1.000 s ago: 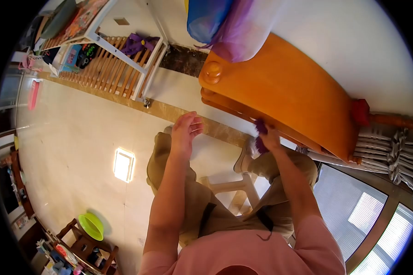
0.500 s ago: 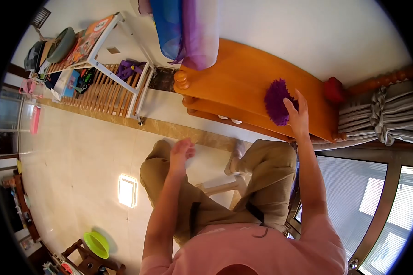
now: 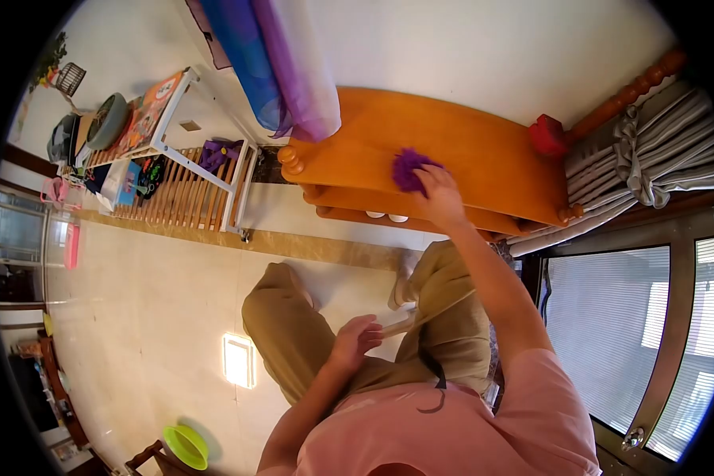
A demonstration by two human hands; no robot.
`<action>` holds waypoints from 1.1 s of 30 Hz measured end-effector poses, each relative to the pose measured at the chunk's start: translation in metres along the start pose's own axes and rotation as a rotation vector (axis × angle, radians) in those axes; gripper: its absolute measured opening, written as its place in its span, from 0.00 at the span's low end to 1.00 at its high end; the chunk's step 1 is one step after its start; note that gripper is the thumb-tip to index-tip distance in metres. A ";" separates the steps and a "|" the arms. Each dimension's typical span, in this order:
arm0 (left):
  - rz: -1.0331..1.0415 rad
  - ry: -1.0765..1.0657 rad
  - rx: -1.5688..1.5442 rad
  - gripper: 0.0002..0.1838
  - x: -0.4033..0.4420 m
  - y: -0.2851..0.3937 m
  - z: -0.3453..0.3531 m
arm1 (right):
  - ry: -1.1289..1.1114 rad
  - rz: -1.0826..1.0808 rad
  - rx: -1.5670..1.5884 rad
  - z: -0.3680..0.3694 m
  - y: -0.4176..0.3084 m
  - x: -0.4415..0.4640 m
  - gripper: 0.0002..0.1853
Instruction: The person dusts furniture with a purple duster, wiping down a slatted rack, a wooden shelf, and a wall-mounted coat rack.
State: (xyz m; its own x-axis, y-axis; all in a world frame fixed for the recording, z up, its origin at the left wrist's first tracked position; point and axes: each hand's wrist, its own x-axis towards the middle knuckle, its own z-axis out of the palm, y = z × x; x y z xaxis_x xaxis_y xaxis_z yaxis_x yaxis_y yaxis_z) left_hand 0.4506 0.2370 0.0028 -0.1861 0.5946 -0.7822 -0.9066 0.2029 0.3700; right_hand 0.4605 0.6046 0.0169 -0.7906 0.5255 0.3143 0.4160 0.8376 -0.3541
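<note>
A purple cloth (image 3: 408, 169) lay partly under the right hand (image 3: 443, 198), grip unclear; the left hand (image 3: 355, 343) was loosely spread.

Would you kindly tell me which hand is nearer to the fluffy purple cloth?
Right: the right hand touches the fluffy purple cloth at its edge; the left hand is well apart, lower in view.

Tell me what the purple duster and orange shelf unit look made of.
Purple duster: probably matte microfibre or chenille, judging by its shaggy edge. Shelf unit: likely varnished wood, from its smooth, softly shining top, though laminate is possible.
</note>
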 end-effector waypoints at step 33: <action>0.914 0.611 0.254 0.15 -0.044 0.112 -0.045 | 0.038 -0.226 0.166 0.100 -0.071 0.159 0.21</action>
State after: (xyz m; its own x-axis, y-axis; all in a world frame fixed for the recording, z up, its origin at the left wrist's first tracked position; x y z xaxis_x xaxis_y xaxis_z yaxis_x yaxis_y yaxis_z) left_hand 0.3405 0.1986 0.0562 -0.9577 0.1352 -0.2541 -0.2449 0.0807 0.9662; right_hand 0.2604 0.6135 0.0043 -0.8362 0.3363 0.4332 0.1496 0.8999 -0.4097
